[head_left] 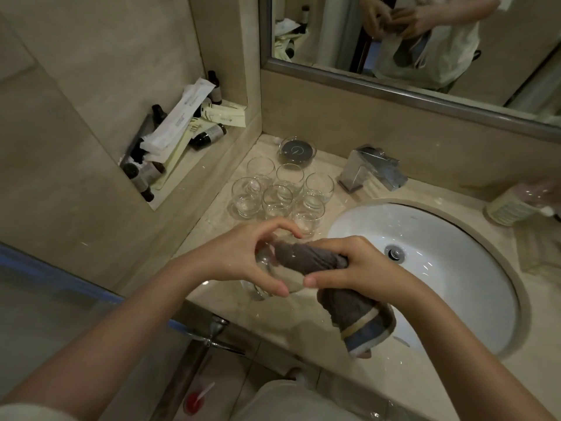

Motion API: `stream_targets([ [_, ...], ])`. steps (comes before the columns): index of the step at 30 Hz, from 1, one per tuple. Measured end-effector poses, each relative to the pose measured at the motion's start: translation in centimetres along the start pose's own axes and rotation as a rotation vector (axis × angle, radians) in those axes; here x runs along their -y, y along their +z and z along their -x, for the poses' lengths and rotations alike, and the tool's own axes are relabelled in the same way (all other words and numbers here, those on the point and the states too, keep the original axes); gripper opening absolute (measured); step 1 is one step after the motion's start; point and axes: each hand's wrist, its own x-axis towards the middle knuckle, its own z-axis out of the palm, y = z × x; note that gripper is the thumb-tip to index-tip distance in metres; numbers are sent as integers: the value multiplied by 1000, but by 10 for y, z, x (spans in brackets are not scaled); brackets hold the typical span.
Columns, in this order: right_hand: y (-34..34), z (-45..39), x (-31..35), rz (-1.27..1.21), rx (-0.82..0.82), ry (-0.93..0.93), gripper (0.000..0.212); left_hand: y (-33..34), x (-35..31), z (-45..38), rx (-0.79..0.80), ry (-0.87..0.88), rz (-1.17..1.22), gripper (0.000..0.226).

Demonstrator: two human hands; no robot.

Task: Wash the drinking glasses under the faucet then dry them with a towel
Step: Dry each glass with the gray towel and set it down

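Observation:
My left hand (243, 256) grips a clear drinking glass (267, 268) on its side above the counter's front edge. My right hand (358, 268) holds a grey-brown towel (306, 258) with a blue and cream striped end (367, 332); a rolled part of the towel is pushed into the glass's mouth. Several more clear glasses (282, 192) stand in a cluster on the counter behind my hands. The chrome faucet (373, 168) sits at the back of the white sink (440, 232); no water is running.
A glass dish with a dark disc (297, 150) stands behind the glasses. A wall niche (182, 138) at left holds dark bottles and packets. A plastic bottle (516, 205) lies right of the sink. A mirror (425, 41) hangs above.

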Motion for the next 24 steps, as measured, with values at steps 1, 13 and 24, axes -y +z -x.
stream_targets([
  [1, 0, -3, -3, -53, -49, 24, 38, -4, 8, 0, -29, -19, 29, 74],
  [13, 30, -32, -34, -224, -307, 179, 35, -29, 101, -33, -528, -284, 162, 93],
  [24, 39, -43, -48, -231, -275, 228, 31, -30, 144, -62, -718, -435, 86, 87],
])
